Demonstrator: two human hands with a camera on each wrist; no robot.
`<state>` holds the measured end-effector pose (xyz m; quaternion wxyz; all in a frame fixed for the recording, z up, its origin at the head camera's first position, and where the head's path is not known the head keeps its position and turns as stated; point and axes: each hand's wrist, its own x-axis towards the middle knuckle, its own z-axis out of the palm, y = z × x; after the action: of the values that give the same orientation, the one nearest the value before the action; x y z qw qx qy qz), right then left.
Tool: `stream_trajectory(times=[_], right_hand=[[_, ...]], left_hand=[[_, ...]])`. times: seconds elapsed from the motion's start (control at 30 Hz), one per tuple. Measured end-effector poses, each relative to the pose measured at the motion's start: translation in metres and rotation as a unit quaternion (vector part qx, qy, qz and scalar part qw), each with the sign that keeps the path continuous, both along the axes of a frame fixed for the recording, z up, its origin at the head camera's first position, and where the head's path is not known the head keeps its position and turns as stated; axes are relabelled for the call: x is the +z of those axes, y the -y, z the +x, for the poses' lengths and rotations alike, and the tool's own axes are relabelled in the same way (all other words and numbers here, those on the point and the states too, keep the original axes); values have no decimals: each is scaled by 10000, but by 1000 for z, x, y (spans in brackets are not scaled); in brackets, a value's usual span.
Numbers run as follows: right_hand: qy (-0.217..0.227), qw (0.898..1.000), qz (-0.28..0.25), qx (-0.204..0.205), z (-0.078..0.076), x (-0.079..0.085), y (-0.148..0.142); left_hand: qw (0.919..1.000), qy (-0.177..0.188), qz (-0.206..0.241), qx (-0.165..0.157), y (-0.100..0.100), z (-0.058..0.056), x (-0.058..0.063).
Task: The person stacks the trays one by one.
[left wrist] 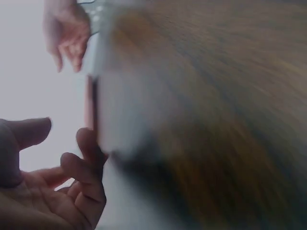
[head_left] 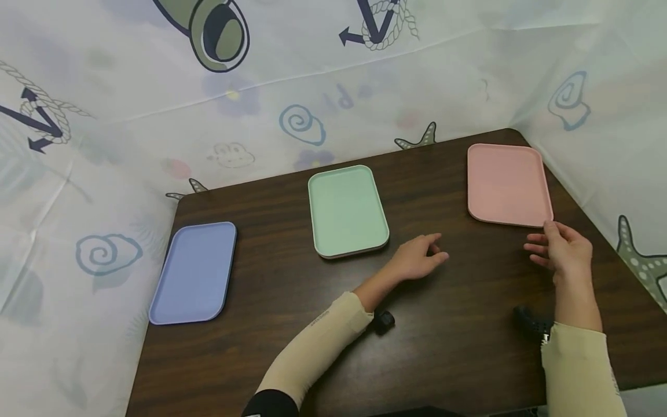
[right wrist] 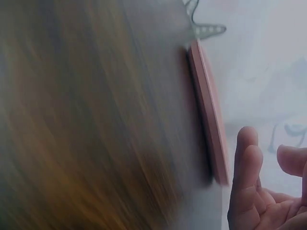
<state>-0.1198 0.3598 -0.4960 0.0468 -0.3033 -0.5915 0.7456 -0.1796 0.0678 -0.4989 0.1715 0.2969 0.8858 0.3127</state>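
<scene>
A pink tray [head_left: 508, 182] lies on the table at the far right, its raised edge side-on in the right wrist view. My right hand [head_left: 565, 249] is at its near right corner, fingertips overlapping the rim in the head view. In the right wrist view the fingers [right wrist: 247, 167] are loosely bent, thumb apart, nothing between them. My left hand [head_left: 419, 258] hovers over the table between the pink tray and a green tray [head_left: 348, 209]. Its thumb and fingers [left wrist: 86, 175] are spread apart and hold nothing. Far left lies a blue tray [head_left: 195, 272].
Dark wood-grain table [head_left: 271, 301] bears all three trays. A patterned white cloth [head_left: 312, 75] hangs behind it and along both sides. Small black devices sit by the wrists, one beside the left sleeve [head_left: 318, 341], another beside the right sleeve [head_left: 581, 370].
</scene>
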Motion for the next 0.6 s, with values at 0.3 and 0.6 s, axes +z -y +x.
stream_trajectory(times=[0.3, 0.6], right_hand=[[168, 9996, -202, 40, -9, -8, -30], [333, 9987, 66, 384, -20, -20, -36]], left_hand=[[9915, 1005, 819, 149, -47, -28, -12], [9736, 1963, 834, 809, -93, -50, -7]])
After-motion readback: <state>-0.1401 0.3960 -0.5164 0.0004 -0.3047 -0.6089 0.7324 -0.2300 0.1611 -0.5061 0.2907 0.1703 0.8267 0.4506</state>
